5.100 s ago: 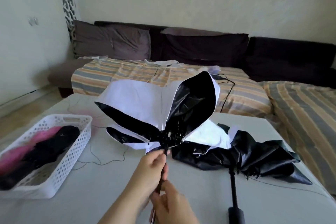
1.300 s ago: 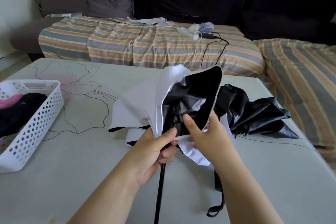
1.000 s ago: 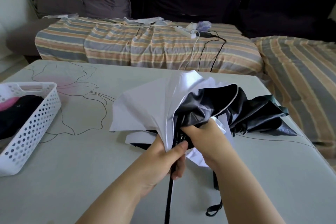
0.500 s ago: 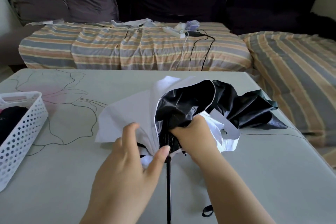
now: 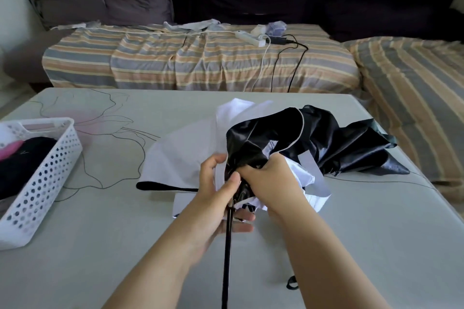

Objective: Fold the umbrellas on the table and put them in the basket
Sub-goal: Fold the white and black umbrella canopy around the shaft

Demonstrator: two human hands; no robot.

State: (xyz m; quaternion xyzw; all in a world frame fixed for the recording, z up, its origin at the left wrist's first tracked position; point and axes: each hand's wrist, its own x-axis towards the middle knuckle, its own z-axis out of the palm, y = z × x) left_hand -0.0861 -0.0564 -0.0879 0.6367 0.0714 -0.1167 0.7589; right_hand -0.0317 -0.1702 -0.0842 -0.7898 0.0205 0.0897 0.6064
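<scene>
A half-collapsed umbrella, white outside and black inside (image 5: pixel 185 158), is held over the middle of the table. Its black shaft (image 5: pixel 228 246) runs down toward me. My left hand (image 5: pixel 221 198) pinches a white panel next to the shaft. My right hand (image 5: pixel 268 180) grips the gathered black lining near the hub. Behind it a second black umbrella (image 5: pixel 351 148) lies crumpled on the table. The white perforated basket (image 5: pixel 50 173) stands at the left edge with folded pink and black umbrellas inside.
The grey table (image 5: pixel 100 246) has a flower line drawing at its far left. A black strap loop (image 5: pixel 291 285) lies near my right forearm. Beyond the table stands a sofa with a striped cover, a power strip (image 5: pixel 248 37) and cables.
The canopy has gone from spread above the table to bunched low between my hands. My left hand moved from flat over the white fabric to pinching it by the shaft.
</scene>
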